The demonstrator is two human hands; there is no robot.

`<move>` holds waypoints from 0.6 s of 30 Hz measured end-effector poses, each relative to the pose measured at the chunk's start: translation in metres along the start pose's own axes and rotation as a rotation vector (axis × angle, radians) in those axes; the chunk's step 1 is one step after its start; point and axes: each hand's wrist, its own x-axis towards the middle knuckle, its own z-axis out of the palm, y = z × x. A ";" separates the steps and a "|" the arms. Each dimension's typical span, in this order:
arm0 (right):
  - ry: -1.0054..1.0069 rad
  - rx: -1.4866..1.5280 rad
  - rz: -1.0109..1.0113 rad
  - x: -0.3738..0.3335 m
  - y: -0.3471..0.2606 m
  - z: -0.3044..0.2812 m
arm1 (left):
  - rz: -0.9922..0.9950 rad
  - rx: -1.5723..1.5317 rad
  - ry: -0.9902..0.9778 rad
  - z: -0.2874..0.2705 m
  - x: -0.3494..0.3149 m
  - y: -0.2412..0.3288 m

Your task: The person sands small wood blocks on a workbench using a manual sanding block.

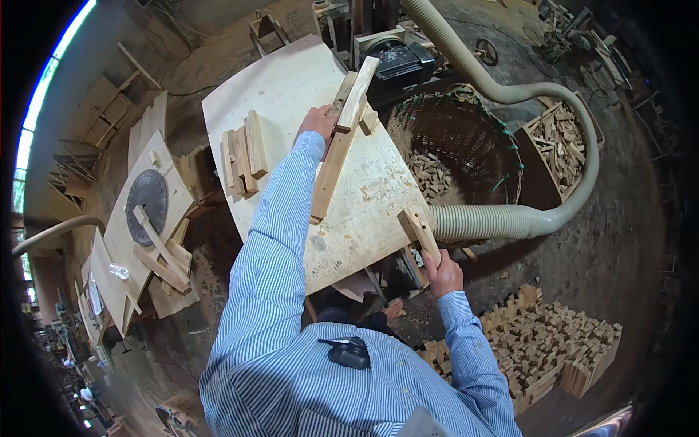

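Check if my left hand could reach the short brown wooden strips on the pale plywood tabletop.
Probably yes: your left hand is near the wooden strips, with only bare tabletop between, though it's at the long brown wooden bar.

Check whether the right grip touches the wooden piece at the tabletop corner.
Touching: the head view shows the right grip closed around one end of the wooden piece.

Your shirt [287, 397]: long-sleeved, narrow blue and white stripes. Left sleeve [280, 218] and right sleeve [475, 360] both run to your wrists, creased near the elbows. At 6 o'clock in view, a small black device [349, 355] on your shirt front; pale buttons [400, 362] about its 3 o'clock. Your trousers [341, 315]: dark, toward its 12.
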 end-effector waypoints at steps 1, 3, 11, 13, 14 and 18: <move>0.007 -0.004 -0.007 0.001 0.000 0.003 | 0.003 -0.006 0.009 -0.002 0.000 0.000; 0.031 0.003 -0.016 0.001 0.003 0.003 | -0.048 -0.030 -0.045 -0.001 0.000 0.009; 0.087 -0.008 -0.041 0.004 0.010 0.012 | -0.028 0.040 -0.024 -0.013 -0.005 0.020; 0.087 -0.021 -0.032 0.004 0.008 0.012 | -0.033 0.056 -0.029 -0.019 -0.008 0.024; 0.086 -0.020 -0.022 0.004 0.007 0.011 | -0.052 0.045 -0.054 -0.022 -0.009 0.028; 0.090 0.009 -0.013 0.000 0.003 0.008 | -0.088 0.090 -0.060 -0.029 -0.018 0.040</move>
